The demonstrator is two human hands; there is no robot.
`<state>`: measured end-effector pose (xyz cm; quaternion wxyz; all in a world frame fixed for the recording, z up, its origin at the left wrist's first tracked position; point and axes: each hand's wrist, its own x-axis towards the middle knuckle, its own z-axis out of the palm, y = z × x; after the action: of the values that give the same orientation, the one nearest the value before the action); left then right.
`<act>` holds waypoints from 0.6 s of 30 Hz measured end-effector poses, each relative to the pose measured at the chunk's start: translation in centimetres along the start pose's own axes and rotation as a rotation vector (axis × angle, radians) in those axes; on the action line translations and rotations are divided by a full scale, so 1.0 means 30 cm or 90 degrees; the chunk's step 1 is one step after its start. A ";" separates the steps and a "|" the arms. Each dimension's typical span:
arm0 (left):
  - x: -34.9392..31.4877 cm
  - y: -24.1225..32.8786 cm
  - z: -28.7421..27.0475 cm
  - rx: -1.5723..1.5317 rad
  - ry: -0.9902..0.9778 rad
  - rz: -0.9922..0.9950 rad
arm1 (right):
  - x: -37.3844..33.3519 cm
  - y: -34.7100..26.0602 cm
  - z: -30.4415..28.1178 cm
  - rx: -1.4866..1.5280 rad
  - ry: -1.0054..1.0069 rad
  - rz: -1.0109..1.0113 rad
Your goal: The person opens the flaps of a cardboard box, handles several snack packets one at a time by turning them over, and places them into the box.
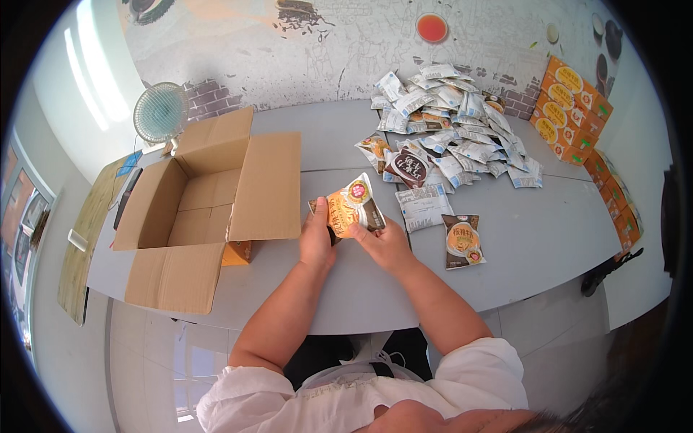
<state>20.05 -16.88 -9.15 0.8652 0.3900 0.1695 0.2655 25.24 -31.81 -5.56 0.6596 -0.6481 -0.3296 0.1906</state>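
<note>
Above the near middle of the table, I hold an orange and dark brown snack packet (349, 207) tilted between both hands. My left hand (315, 237) is closed on its left end, where a dark edge shows beneath; whether this is a second packet I cannot tell. The fingers of my right hand (387, 245) grip its lower right part, thumb on top. Just right of my hands lie a white-backed packet (424, 208) and a brown and orange packet (463, 241). Behind them rises a heap of similar packets (462, 137), mostly white side up.
Left of my hands stands a cardboard box (266, 186) with its flaps spread. Part of an orange carton (237, 252) shows beside its base. A fan (160, 112) stands behind it. Orange cartons (570, 112) are stacked at the far right of the grey table (527, 238).
</note>
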 end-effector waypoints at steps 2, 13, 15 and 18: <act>-0.019 0.006 0.024 -0.004 -0.072 -0.023 | 0.004 0.010 -0.007 0.036 0.051 -0.013; -0.014 0.036 -0.005 0.081 -0.236 -0.133 | 0.030 0.070 -0.110 0.206 0.081 0.051; -0.039 0.054 0.016 0.153 -0.243 -0.131 | 0.013 0.023 -0.102 0.140 0.045 0.089; -0.052 0.046 0.029 0.306 -0.207 -0.118 | 0.015 0.027 -0.074 0.149 0.043 0.019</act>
<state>18.77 -17.54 -7.40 0.7845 0.6039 0.1216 0.0716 27.21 -33.06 -6.16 0.7384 -0.5776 -0.2733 0.2155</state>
